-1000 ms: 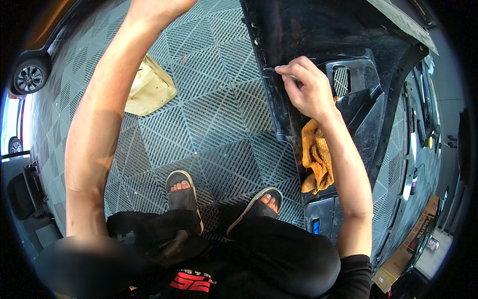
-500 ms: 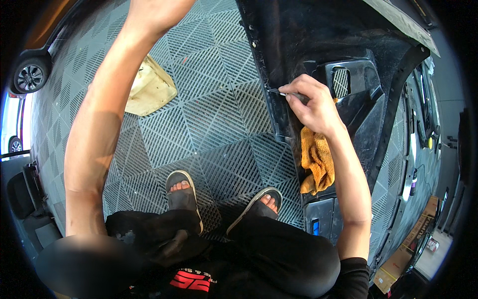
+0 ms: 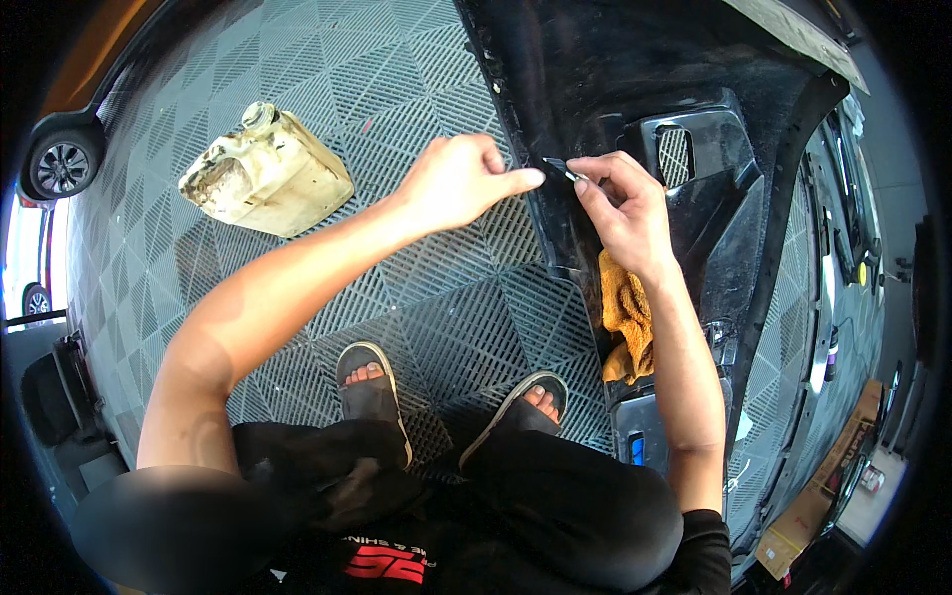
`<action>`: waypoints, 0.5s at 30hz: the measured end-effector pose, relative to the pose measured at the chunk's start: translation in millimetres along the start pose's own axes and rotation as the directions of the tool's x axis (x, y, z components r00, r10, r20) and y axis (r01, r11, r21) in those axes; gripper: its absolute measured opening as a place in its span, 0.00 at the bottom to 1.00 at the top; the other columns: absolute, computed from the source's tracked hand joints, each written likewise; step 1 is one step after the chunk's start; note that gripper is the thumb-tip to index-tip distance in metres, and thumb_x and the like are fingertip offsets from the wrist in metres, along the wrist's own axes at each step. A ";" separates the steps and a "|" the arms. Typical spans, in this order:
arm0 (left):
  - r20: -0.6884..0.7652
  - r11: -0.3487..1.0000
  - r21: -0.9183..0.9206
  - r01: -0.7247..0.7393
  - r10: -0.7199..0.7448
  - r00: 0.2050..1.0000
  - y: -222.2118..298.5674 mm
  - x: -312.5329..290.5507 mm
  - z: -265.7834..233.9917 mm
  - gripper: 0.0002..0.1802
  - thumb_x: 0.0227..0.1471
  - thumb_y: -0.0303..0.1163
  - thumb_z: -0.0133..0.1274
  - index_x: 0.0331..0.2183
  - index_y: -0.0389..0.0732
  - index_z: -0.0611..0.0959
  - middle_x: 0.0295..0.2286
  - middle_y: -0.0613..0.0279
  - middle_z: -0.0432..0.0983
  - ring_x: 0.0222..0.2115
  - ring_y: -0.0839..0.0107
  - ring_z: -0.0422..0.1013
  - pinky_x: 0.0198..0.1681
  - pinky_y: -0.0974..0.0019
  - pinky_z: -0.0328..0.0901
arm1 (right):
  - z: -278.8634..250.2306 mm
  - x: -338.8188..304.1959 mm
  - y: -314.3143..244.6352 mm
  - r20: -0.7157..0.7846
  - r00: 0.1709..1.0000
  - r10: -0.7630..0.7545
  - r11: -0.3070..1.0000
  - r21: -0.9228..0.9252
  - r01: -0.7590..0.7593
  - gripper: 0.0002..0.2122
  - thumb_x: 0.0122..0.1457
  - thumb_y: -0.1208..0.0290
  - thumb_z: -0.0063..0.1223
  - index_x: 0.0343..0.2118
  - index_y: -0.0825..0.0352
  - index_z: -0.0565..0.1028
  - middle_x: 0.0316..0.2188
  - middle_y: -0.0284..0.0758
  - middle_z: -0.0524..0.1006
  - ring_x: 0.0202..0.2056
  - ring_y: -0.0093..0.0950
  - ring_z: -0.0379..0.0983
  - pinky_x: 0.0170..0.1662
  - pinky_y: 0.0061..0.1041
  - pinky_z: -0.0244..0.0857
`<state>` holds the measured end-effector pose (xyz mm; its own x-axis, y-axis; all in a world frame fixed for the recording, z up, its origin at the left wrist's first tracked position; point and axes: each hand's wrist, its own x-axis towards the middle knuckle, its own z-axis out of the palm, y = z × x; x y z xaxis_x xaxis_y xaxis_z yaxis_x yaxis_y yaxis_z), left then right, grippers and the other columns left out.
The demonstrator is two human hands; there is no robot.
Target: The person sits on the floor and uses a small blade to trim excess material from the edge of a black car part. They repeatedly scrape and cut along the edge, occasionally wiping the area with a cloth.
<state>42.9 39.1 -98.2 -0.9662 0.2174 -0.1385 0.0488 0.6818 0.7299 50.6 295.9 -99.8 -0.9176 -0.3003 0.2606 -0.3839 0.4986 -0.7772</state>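
My right hand (image 3: 632,216) pinches a small knife (image 3: 557,164) between thumb and fingers, its thin pointed blade aimed to the left. Below the blade lies a large black plastic car panel (image 3: 585,69), close to its left edge. My left hand (image 3: 458,184) hovers just left of that edge with nothing visible in it. Its thumb stretches toward the blade, apart from the curled fingers. An orange-brown cloth (image 3: 625,317) rests on the panel under my right forearm, which partly hides it.
A dirty yellowish jerrycan (image 3: 297,178) with a cut-open side sits on the grey grid-tiled floor (image 3: 407,268) at left. Cardboard boxes (image 3: 793,526) lie at the lower right. A car wheel (image 3: 63,164) shows at the far left. My sandalled feet are beneath me.
My left hand has come down from the top edge to beside the panel, uncovering the jerrycan. My right hand has lifted the blade slightly off the panel's edge.
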 end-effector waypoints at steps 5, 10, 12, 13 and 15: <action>0.045 0.994 0.094 0.062 -0.066 0.997 14.0 20.0 6.5 0.35 0.51 0.59 0.73 0.25 0.32 0.86 0.20 0.50 0.83 0.23 0.64 0.82 0.30 0.58 0.75 | -6.5 -9.3 3.0 -0.047 0.998 0.041 0.999 0.006 -0.041 0.11 0.62 0.77 0.63 0.46 0.63 0.86 0.34 0.34 0.81 0.32 0.25 0.76 0.36 0.26 0.71; 0.034 0.997 0.061 0.055 -0.057 0.998 9.5 18.6 4.1 0.30 0.57 0.54 0.70 0.26 0.32 0.86 0.20 0.54 0.83 0.23 0.67 0.81 0.29 0.60 0.75 | -10.4 -14.1 11.0 -0.049 0.996 0.077 0.997 0.019 -0.076 0.11 0.61 0.77 0.63 0.47 0.63 0.86 0.35 0.33 0.81 0.32 0.25 0.76 0.37 0.26 0.71; 0.119 0.997 0.050 0.066 -0.071 0.990 10.5 20.3 0.2 0.26 0.64 0.48 0.64 0.30 0.31 0.87 0.22 0.57 0.84 0.25 0.70 0.82 0.32 0.61 0.75 | -9.0 -16.5 14.9 -0.057 0.998 0.032 0.999 0.013 -0.031 0.11 0.63 0.78 0.63 0.48 0.65 0.86 0.36 0.30 0.81 0.29 0.18 0.70 0.34 0.21 0.66; 0.141 0.997 0.038 0.073 -0.077 0.987 11.9 20.6 -1.8 0.25 0.65 0.47 0.62 0.31 0.31 0.87 0.23 0.58 0.85 0.26 0.70 0.82 0.33 0.61 0.76 | -8.2 -17.6 16.6 -0.062 0.998 0.009 1.000 0.009 -0.008 0.11 0.64 0.79 0.63 0.48 0.65 0.86 0.36 0.28 0.80 0.28 0.15 0.68 0.32 0.19 0.63; 0.175 0.997 0.012 0.080 -0.081 0.981 13.2 20.1 -4.4 0.24 0.67 0.46 0.60 0.34 0.30 0.87 0.25 0.57 0.86 0.27 0.70 0.82 0.35 0.62 0.76 | -6.5 -18.5 18.0 -0.059 0.998 0.003 1.000 0.022 -0.001 0.11 0.64 0.78 0.63 0.48 0.65 0.86 0.36 0.28 0.81 0.28 0.15 0.67 0.33 0.19 0.64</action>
<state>23.0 49.4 -88.4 -0.9077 0.2802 -0.3123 -0.0261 0.7053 0.7085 60.0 315.7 -115.0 -0.9231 -0.2501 0.2921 -0.3803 0.4810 -0.7899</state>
